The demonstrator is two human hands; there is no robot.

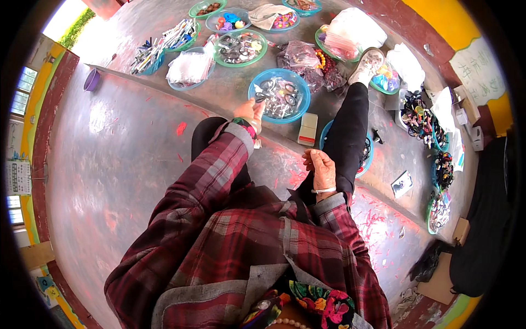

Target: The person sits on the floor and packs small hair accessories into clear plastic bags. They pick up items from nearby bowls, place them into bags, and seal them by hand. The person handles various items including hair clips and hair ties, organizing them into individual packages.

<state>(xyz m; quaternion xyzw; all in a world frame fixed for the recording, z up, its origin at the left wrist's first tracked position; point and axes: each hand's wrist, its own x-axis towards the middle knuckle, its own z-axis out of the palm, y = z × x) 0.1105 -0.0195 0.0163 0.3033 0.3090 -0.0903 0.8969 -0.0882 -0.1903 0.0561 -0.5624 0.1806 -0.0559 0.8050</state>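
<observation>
Reaching left hand (251, 111) touches blue bowl (279, 96); right hand (322, 170) on thigh.

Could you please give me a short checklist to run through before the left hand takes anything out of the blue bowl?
1. Left hand at the rim of the blue bowl: ok.
2. Bowl holds bagged pieces: ok.
3. Left hand's grip on a piece: cannot tell.
4. Right hand free, resting on the right leg: ok, though its palm is hidden.
5. White box clear of the bowl: ok.
</observation>
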